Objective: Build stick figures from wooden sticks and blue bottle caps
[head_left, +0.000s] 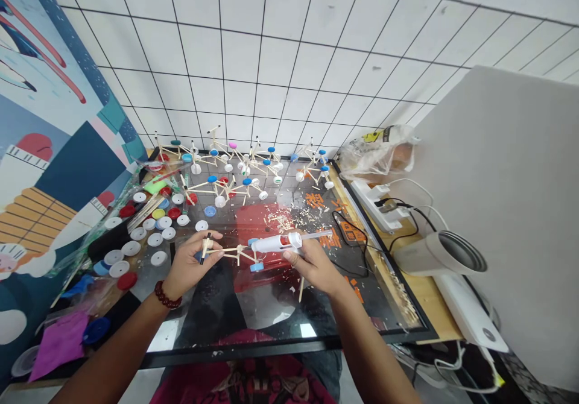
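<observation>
My left hand (192, 262) is closed in a pinch on one end of a small stick-and-bottle-cap model (235, 253), whose blue cap hangs near the middle. My right hand (312, 262) is closed around a white glue gun (283, 243) whose nozzle end points left at the model's joint; a thin wooden stick (301, 288) also hangs down from this hand. Both hands hover just above a dark glass tabletop (253, 313).
Several finished stick-and-cap models (244, 169) stand at the back by the tiled wall. Loose white, red and blue caps (145, 235) lie at the left. A power strip (377, 202) with cables, a plastic bag (377, 151) and a white cylinder (441, 253) sit at the right.
</observation>
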A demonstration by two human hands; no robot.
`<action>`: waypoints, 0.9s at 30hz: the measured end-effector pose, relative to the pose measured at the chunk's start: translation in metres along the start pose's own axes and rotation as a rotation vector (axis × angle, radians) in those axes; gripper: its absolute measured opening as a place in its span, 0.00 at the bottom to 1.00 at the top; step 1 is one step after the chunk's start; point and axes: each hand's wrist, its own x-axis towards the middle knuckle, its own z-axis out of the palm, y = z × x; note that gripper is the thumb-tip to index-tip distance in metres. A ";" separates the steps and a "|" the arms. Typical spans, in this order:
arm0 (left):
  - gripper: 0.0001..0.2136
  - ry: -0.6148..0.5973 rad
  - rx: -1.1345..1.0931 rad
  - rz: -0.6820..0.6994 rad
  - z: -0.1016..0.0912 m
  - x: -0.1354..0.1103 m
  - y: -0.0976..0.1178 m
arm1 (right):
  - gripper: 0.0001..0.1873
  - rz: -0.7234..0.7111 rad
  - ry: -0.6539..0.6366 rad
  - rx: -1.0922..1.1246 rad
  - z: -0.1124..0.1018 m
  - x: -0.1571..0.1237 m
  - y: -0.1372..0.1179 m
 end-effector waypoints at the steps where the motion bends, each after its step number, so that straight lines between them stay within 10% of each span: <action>1: 0.08 0.000 -0.001 -0.002 0.000 0.000 0.000 | 0.15 0.024 0.022 0.049 0.000 0.000 0.001; 8: 0.07 0.013 -0.008 0.013 0.001 0.000 -0.004 | 0.19 0.274 0.197 0.420 -0.011 0.016 0.031; 18: 0.05 0.004 0.041 0.035 -0.002 0.000 -0.009 | 0.20 0.477 0.423 0.115 -0.026 0.045 0.106; 27: 0.08 -0.019 0.047 -0.039 -0.006 0.001 -0.015 | 0.26 0.646 0.283 -0.261 -0.040 0.019 0.085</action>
